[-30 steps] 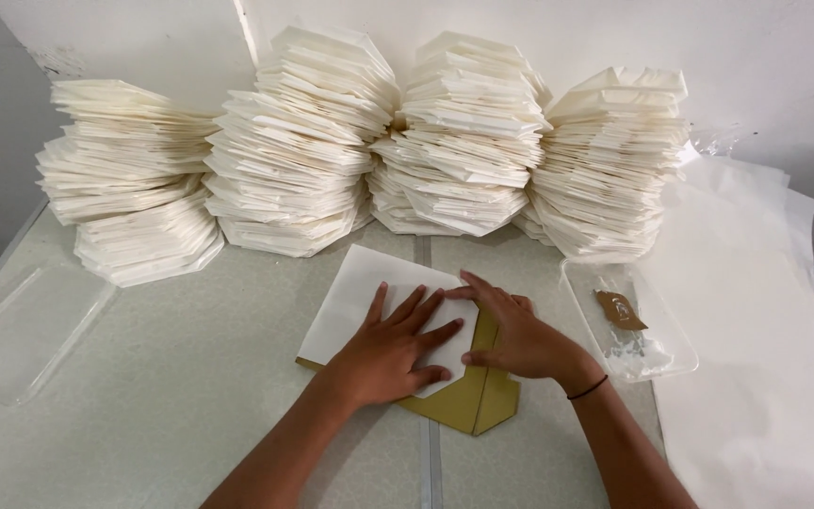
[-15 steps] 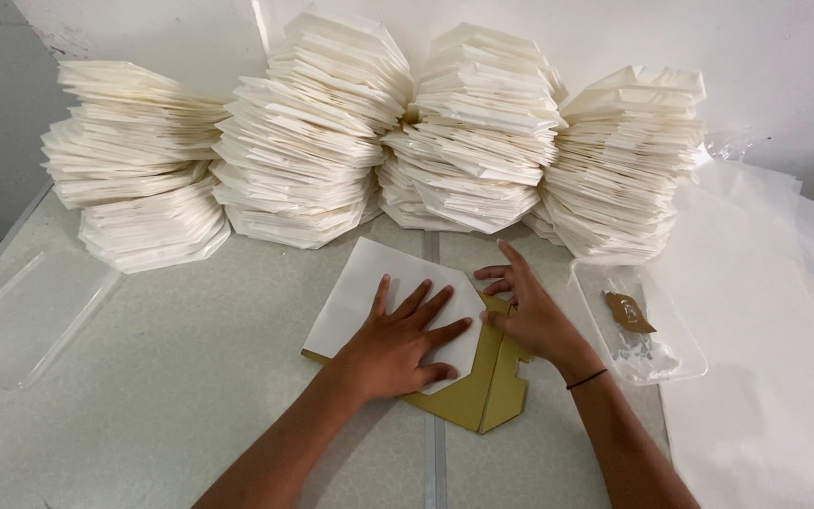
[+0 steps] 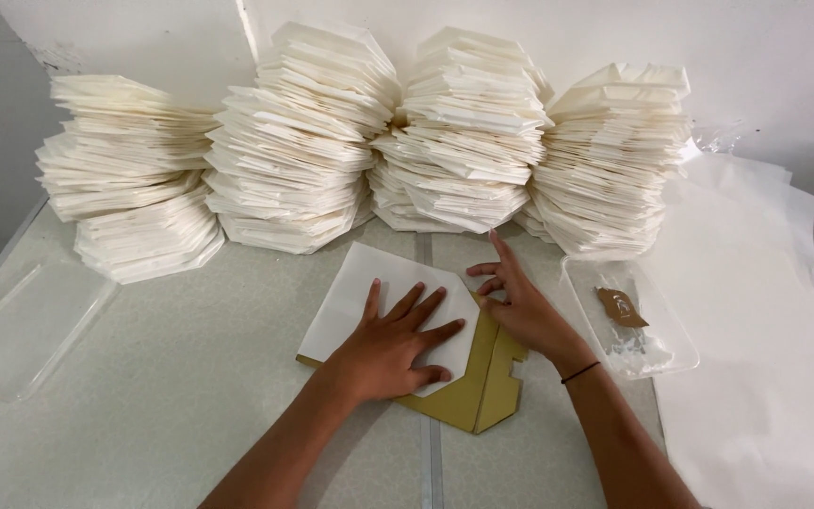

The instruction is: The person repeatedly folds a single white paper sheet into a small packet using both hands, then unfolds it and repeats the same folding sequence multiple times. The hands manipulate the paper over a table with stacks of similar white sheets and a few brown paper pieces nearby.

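A folded white paper sheet (image 3: 360, 292) lies on a mustard-yellow card template (image 3: 482, 391) in the middle of the table. My left hand (image 3: 393, 344) presses flat on the paper, fingers spread. My right hand (image 3: 515, 302) rests at the paper's right corner, index finger stretched toward the stacks behind. Neither hand grips anything.
Several tall stacks of folded white paper (image 3: 299, 141) stand along the wall at the back. A clear plastic tray (image 3: 671, 353) with a small brown tag sits at the right, beside large white sheets (image 3: 756, 339). Another clear tray (image 3: 21, 325) lies at the left.
My right hand has slid from on top of the fold to the paper's right corner, its fingers opening outward. My left hand stays pressed on the paper.
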